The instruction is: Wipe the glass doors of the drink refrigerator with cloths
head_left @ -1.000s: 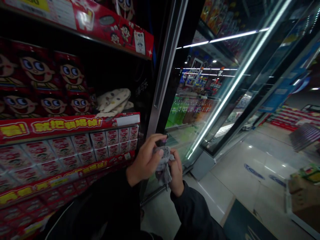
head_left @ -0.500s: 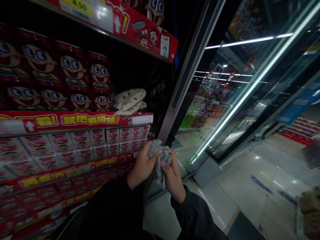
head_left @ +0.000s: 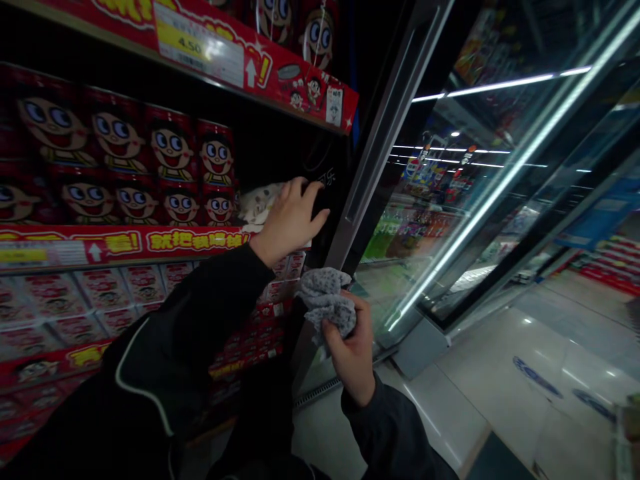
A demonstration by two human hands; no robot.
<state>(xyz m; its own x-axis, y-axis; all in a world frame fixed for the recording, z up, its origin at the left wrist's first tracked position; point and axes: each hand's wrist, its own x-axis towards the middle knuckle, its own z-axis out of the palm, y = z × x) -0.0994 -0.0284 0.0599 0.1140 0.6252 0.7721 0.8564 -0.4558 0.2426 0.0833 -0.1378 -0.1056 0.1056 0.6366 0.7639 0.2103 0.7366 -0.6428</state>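
Observation:
My right hand (head_left: 353,340) grips a crumpled grey patterned cloth (head_left: 325,297) in front of the dark metal frame of the glass door. Up on the shelf, my left hand (head_left: 295,217) is raised with its fingers apart and nothing visible in them. Just behind it lies a cream spotted cloth (head_left: 257,202), partly hidden by the hand; whether the two touch, I cannot tell. Red cans with a cartoon face (head_left: 170,150) stand stacked to the left of that cloth.
A glass cooler door (head_left: 400,247) with a metal frame (head_left: 370,147) stands at right. Below the cans, a shelf holds small white-and-red cartons (head_left: 90,293). Overhead runs a red shelf edge (head_left: 280,80) with a price label. Pale floor tiles (head_left: 480,373) spread at lower right.
My left hand has let go of the grey cloth and moved up to the spotted cloth on the shelf. My right hand keeps the grey cloth, which hangs looser.

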